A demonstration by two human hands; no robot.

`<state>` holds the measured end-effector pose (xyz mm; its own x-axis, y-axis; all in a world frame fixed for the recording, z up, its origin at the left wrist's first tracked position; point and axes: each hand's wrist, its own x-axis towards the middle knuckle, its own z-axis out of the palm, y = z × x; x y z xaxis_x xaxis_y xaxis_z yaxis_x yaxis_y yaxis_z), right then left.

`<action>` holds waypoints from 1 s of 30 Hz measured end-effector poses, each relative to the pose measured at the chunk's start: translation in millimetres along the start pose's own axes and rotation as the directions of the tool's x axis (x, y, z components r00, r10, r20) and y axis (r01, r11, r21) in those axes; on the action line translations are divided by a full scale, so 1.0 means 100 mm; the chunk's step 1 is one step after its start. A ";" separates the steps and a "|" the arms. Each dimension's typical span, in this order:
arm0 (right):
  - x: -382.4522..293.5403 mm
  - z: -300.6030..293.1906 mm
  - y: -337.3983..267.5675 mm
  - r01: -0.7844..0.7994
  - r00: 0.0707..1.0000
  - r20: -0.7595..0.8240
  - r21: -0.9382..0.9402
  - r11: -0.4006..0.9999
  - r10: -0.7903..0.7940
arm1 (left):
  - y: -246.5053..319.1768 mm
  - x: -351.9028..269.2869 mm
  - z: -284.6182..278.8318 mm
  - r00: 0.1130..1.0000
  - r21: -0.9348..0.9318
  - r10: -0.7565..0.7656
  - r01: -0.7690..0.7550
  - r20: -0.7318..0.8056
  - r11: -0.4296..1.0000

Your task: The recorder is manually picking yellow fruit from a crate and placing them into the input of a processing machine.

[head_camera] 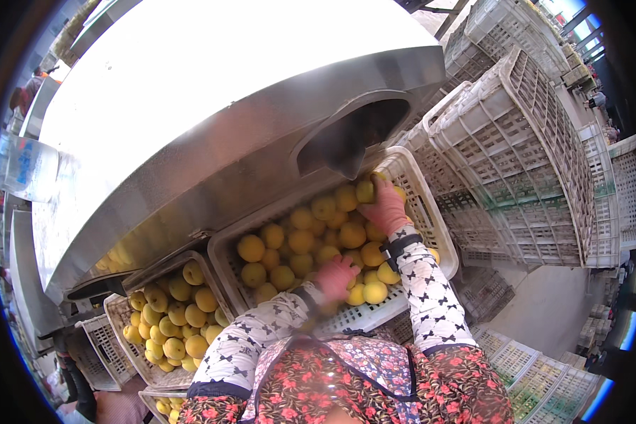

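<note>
In front of me a white plastic crate [432, 233] holds many yellow peaches [300, 241]. My right hand [386, 208], which looks pink-gloved, is at the crate's far right part, its fingers curled around a peach [365, 191] just below a metal chute opening. Lower and nearer to my body, my left hand [338, 278] rests among the peaches with its fingers bent downward. Its palm side is hidden, so whether it grips a fruit does not show. Paler yellow peaches [374, 292] lie between the two forearms, by the crate's near wall.
A metal table [233, 138] with a dark chute opening [360, 132] overhangs the crate's far side. Another crate of peaches [172, 318] stands to the left. Stacked crates [509, 164] rise on the right. A clear plastic container [31, 168] sits at the table's left edge.
</note>
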<state>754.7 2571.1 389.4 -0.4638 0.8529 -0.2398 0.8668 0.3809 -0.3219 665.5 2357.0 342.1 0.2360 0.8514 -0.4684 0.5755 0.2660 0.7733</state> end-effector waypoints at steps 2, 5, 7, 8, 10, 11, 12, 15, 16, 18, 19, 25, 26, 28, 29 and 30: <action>-0.09 -0.10 0.15 0.156 0.984 -0.016 0.554 0.818 -0.177 | 0.08 -0.19 -0.16 0.995 -0.342 -0.069 0.042 -0.069 0.939; -0.57 -0.50 -0.12 0.074 0.977 0.004 0.931 0.357 -0.212 | 0.27 -0.54 -0.62 0.994 -0.871 -0.058 -0.055 -0.095 0.488; -0.71 -0.42 -0.03 0.220 0.940 -0.162 0.960 0.172 -0.301 | 0.55 -0.58 -0.92 0.992 -0.992 0.013 -0.125 -0.126 -0.024; -0.73 -0.48 -0.15 0.223 0.937 -0.163 0.960 0.169 -0.310 | 0.68 -0.57 -1.02 0.979 -0.979 0.031 -0.200 -0.200 0.021; -0.82 -0.74 -0.50 0.252 0.962 -0.177 0.871 0.421 -0.209 | 0.73 -0.57 -1.08 0.959 -0.957 0.053 -0.283 -0.279 0.069; -0.77 -0.82 -0.55 0.375 0.924 -0.296 0.824 0.425 -0.240 | 0.73 -0.57 -1.10 0.941 -0.945 0.092 -0.321 -0.326 -0.060; -0.73 -0.90 -0.61 0.382 0.921 -0.302 0.823 0.419 -0.247 | 0.73 -0.57 -1.12 0.918 -0.918 0.124 -0.350 -0.376 -0.189; -0.60 -1.26 -0.93 0.442 0.897 -0.339 0.714 0.543 -0.284 | 0.68 -0.59 -1.12 0.893 -0.833 -0.059 -0.439 -0.447 -0.336; -0.33 -1.23 -1.09 0.449 0.893 -0.343 0.717 0.534 -0.290 | 0.63 -0.55 -1.06 0.881 -0.780 -0.134 -0.466 -0.454 -0.419; 0.01 -1.20 -1.25 0.291 0.949 -0.218 0.326 0.899 -0.228 | 0.56 -0.39 -0.84 0.687 -0.551 -0.025 -0.560 -0.726 0.618; 0.07 -1.18 -1.25 0.224 0.965 -0.175 0.167 0.960 -0.195 | 0.54 -0.33 -0.81 0.643 -0.505 0.002 -0.604 -0.766 0.617; -0.72 -0.98 -1.08 0.429 0.896 -0.289 0.373 0.823 -0.336 | 0.70 -0.33 -1.07 0.670 -0.697 -0.197 -0.701 -0.716 0.151; -0.81 -0.79 -1.09 0.541 0.837 -0.353 0.421 0.728 -0.418 | 0.81 -0.31 -1.09 0.737 -0.736 -0.185 -0.671 -0.650 -0.087; -0.87 -0.78 -1.10 0.488 0.863 -0.433 0.576 0.656 -0.262 | 0.94 -0.32 -1.12 0.796 -0.729 -0.175 -0.602 -0.579 -0.324; -0.84 -0.88 -1.09 0.491 0.861 -0.432 0.572 0.657 -0.268 | 0.96 -0.36 -1.12 0.795 -0.745 -0.164 -0.605 -0.584 -0.280; -0.77 -1.03 -1.09 0.506 0.832 -0.487 0.466 0.726 -0.267 | 0.93 -0.41 -1.11 0.797 -0.762 -0.155 -0.604 -0.584 -0.232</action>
<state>714.9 2500.2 537.1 -0.5280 0.7814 0.3327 0.3089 0.5416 -0.7818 622.3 2397.5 480.9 -0.3582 0.9014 -0.2432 -0.8732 -0.2313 0.4289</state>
